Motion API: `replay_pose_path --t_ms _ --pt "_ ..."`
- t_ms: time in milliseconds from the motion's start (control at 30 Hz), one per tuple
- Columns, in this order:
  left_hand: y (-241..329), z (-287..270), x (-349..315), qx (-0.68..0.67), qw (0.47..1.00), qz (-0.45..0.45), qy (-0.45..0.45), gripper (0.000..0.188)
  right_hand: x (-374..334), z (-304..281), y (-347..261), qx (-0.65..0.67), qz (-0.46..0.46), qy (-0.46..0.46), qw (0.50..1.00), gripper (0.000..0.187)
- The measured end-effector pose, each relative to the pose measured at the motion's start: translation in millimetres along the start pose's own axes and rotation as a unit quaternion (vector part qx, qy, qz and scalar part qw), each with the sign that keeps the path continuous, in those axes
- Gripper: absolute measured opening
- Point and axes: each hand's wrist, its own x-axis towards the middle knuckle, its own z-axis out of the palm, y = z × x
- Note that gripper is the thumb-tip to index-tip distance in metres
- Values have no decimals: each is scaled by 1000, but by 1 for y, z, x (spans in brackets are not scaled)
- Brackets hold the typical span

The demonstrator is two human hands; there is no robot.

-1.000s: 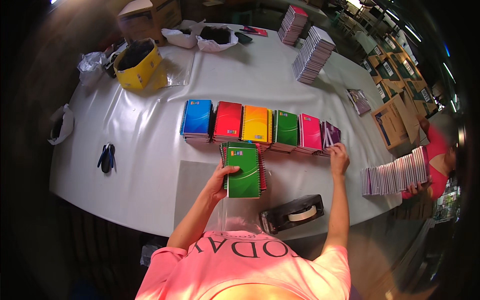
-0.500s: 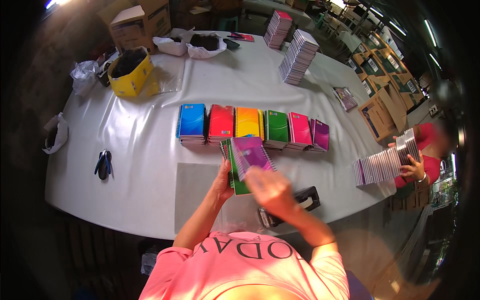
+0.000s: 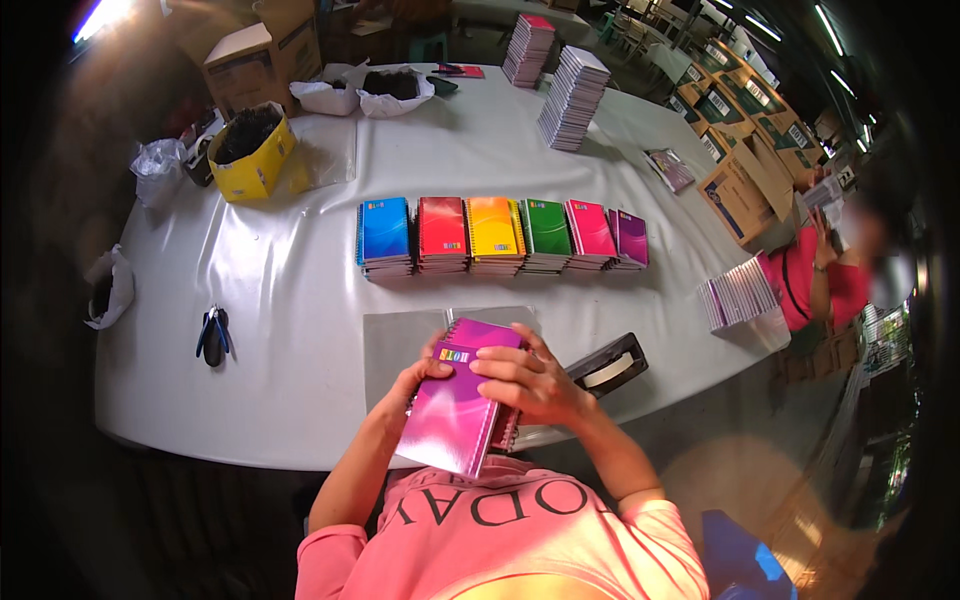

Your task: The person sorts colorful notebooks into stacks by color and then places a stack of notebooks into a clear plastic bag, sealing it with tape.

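A small bundle of spiral notebooks (image 3: 445, 420) is between my hands, close to my chest, with a purple cover on top. My left hand (image 3: 415, 378) grips its left side, thumb on the cover. My right hand (image 3: 532, 382) is closed round the right side, its fingers lying over the top cover. Lower notebooks in the bundle are mostly hidden. Just beyond, a row of notebook stacks runs across the table: blue (image 3: 384, 230), red (image 3: 441, 228), yellow (image 3: 492, 228), green (image 3: 546, 230), pink (image 3: 590, 230) and purple (image 3: 628, 238).
Clear plastic sheets (image 3: 390, 345) lie under my hands, beside a black tape dispenser (image 3: 610, 365). Blue-handled pliers (image 3: 212, 336) rest at left. Tall notebook stacks (image 3: 573, 98), a yellow box (image 3: 250, 165) and white bags (image 3: 395, 95) stand farther back. A co-worker (image 3: 815, 280) is at right near more notebooks (image 3: 738, 293).
The notebooks have come down toward my chest; the purple one now lies on top of the others, with both hands round the bundle. The co-worker's hands have left the notebooks at right.
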Motion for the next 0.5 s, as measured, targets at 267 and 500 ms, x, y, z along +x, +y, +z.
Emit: replay_pose_path --t_ms 267,500 --pt "-49 -55 34 217 906 364 0 96 -64 113 13 443 388 125 798 91" --pt "-84 -68 39 291 873 384 74 126 -56 122 5 398 373 136 827 115"
